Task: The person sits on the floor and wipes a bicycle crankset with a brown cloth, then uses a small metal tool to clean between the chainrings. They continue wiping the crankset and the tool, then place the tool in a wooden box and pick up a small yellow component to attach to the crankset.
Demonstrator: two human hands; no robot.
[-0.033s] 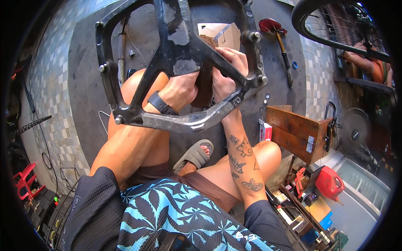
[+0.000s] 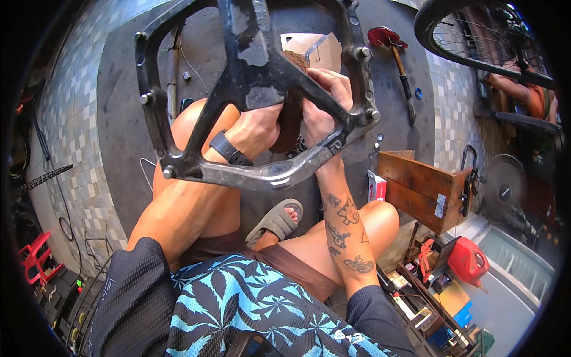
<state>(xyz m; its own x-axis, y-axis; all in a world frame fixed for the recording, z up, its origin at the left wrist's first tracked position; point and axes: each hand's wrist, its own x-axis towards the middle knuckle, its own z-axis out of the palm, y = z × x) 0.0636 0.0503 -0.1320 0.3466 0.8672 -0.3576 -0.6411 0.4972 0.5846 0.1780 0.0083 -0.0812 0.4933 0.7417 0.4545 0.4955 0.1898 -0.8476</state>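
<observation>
While the left hand (image 2: 259, 128) is partly covered by a black pedal-shaped frame (image 2: 256, 77), whether its hidden fingers are clamped cannot be told; just right of them, a brown, rough-topped piece (image 2: 289, 128) is seen between both hands, apparently being worked. Right of it, the fingers of the right hand (image 2: 336, 89) are curled together, their hold unclear. Next, a steady two-handed grip seems called for.

On my feed the upper edge crops the black pedal (image 2: 256, 74) and, at upper right, the wheel (image 2: 424, 30). Above centre, the pedal's bars hide parts of the left hand (image 2: 259, 128), the right hand (image 2: 316, 121) and the brown object (image 2: 290, 128) between them.
</observation>
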